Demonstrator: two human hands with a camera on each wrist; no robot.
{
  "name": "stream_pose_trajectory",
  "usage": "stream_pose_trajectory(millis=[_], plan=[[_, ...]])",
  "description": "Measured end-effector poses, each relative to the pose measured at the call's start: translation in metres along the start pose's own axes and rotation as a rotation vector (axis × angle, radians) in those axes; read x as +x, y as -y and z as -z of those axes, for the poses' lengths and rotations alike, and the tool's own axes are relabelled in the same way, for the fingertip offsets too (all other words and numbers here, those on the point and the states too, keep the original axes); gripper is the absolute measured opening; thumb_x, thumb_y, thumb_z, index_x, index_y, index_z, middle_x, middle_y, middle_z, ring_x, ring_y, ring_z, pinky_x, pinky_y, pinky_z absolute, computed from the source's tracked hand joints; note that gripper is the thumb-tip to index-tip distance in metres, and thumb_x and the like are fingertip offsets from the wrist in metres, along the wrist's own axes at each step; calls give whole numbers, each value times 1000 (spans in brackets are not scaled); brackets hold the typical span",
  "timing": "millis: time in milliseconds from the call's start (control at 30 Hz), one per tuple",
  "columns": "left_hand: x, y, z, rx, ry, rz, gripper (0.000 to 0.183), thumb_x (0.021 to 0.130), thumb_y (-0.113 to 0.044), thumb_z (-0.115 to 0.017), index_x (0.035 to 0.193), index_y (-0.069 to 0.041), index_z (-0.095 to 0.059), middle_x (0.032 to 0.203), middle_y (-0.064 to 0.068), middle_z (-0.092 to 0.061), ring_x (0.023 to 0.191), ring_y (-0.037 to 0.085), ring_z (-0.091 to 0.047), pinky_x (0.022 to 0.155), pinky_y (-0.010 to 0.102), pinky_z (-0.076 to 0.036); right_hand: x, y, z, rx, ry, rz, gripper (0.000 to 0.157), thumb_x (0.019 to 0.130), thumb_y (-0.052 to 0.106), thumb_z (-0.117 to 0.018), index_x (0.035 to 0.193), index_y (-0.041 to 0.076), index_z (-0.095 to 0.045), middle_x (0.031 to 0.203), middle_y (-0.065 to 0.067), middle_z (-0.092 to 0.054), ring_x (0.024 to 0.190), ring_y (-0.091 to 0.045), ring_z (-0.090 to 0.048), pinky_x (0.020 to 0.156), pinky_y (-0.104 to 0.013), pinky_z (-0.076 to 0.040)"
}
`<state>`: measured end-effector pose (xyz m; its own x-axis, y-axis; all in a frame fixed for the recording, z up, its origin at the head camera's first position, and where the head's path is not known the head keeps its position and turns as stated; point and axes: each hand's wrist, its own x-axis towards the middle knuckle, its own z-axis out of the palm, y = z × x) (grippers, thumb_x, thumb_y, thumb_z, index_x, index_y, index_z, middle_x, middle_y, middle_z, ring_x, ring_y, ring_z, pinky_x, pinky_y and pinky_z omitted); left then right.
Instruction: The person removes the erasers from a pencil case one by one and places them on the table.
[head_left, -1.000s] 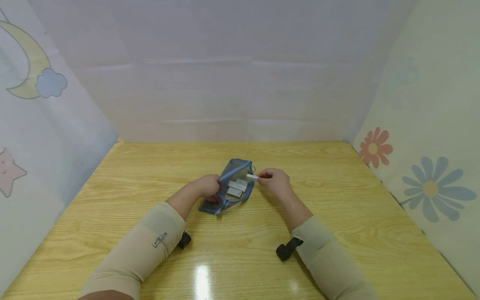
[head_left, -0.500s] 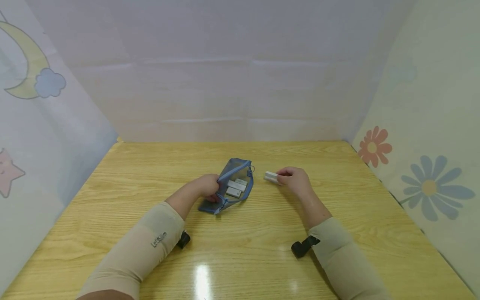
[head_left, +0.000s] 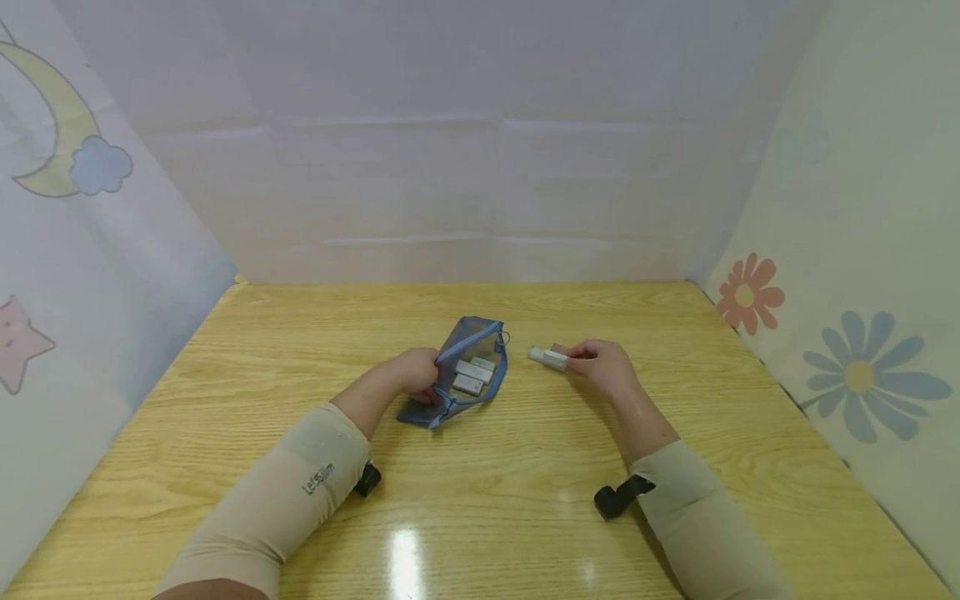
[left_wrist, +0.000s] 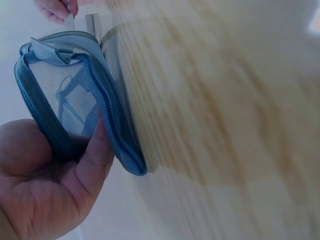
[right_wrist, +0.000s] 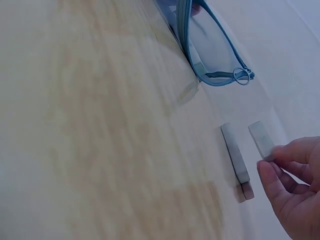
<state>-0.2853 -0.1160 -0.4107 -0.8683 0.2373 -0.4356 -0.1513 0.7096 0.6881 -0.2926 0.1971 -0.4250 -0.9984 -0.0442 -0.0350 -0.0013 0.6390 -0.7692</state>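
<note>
Left hand [head_left: 420,372] grips the blue mesh pouch [head_left: 467,335] on the worktop [head_left: 480,483]; white blocks [head_left: 468,384] lie inside. To its right, right hand [head_left: 606,367] pinches a pale block [right_wrist: 261,139], just beside a reddish-ended block [right_wrist: 235,152].

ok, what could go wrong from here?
The right hand pinches its white bar near one end, so it might slip or twist. Another bar lies close by on the table and could get knocked. The pouch in the left hand gapes open; tipping it might spill the white pieces inside.
</note>
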Motion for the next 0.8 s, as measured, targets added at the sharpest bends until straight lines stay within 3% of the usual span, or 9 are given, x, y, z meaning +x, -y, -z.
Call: stream_pose_trajectory(millis=[400, 567, 800], plan=[[-2, -1, 0, -15, -10, 2, 16, 96, -3, -34, 101, 1, -48, 83, 17, -58, 69, 23, -64, 60, 31, -54, -3, -12, -10, 103, 25, -51, 17, 85, 16, -66, 96, 3, -64, 109, -14, -58, 99, -27, -47, 83, -35, -40], [-3, -2, 0, -10, -17, 4, 15, 96, -4, -34, 100, 1, -48, 81, 17, -58, 67, 22, -63, 60, 31, -54, -3, -13, -12, 70, 3, -26, 12, 84, 14, -66, 89, 3, -64, 104, -15, -59, 95, -27, -48, 79, -34, -41], [-4, -2, 0, -10, -14, 0, 16, 97, -5, -34, 102, 0, -48, 84, 17, -58, 69, 23, -63, 61, 31, -54, -1, -13, -14, 55, 15, -44, 16, 85, 14, -65, 94, 1, -62, 109, -17, -57, 98, -29, -48, 82, -38, -41]])
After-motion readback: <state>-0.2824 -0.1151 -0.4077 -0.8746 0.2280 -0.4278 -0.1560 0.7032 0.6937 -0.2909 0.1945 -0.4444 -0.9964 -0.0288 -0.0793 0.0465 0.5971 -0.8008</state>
